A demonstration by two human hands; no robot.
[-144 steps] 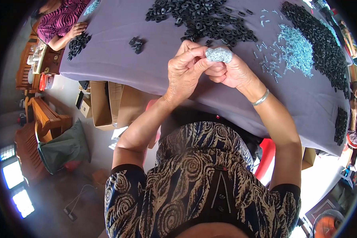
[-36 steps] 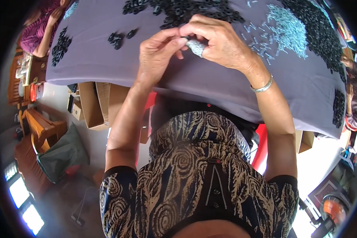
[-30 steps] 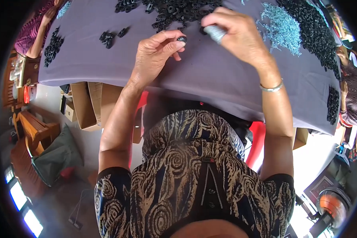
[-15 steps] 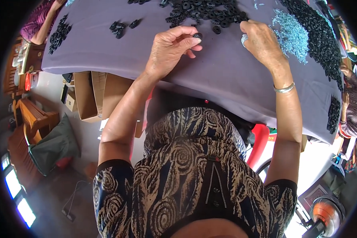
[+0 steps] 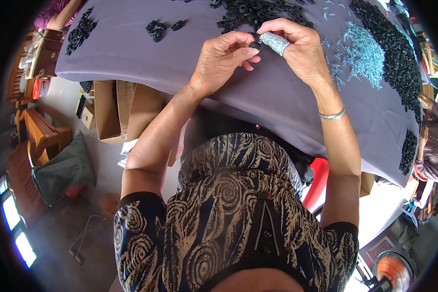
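Observation:
My left hand (image 5: 220, 61) pinches a small round black plastic piece (image 5: 254, 45) between thumb and forefinger, the other fingers curled below. Close against it from the right comes my right hand (image 5: 301, 56), thumb and forefinger drawn together at the piece. A silvery wrap (image 5: 275, 44) covers the right thumb. Whatever sits between the right fingertips is too small to make out. Beyond both hands spreads a pile of similar black pieces (image 5: 250, 14). To the right of my right hand lies a heap of tiny light-blue, shiny bits (image 5: 366, 56), some scattered loose.
A grey-purple cloth (image 5: 146, 61) covers the table. More black pieces (image 5: 401, 63) form a long bank on the right, with small groups (image 5: 156, 30) at left. Cardboard boxes (image 5: 107, 112) stand under the left edge. Other people (image 5: 432, 138) sit at the table's sides.
My right hand has moved left from beside the light-blue heap to the black piece. The left hand still pinches that piece, slightly further right in the picture.

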